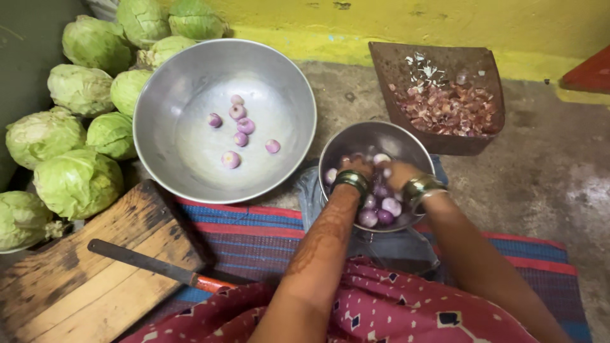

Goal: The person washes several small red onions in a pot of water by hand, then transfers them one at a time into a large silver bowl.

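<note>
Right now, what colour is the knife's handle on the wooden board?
Orange-red, on the knife handle in the head view.

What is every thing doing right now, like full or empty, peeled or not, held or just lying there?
Big metal bowl: nearly empty, a few peeled onions inside.
Small metal bowl: holds many peeled onions.
Left hand: down in the small bowl.
Right hand: down in the small bowl too.
Dustpan: full of onion skins.
Knife: lying unheld on the wooden board.
Cabbages: whole, piled up.
</note>
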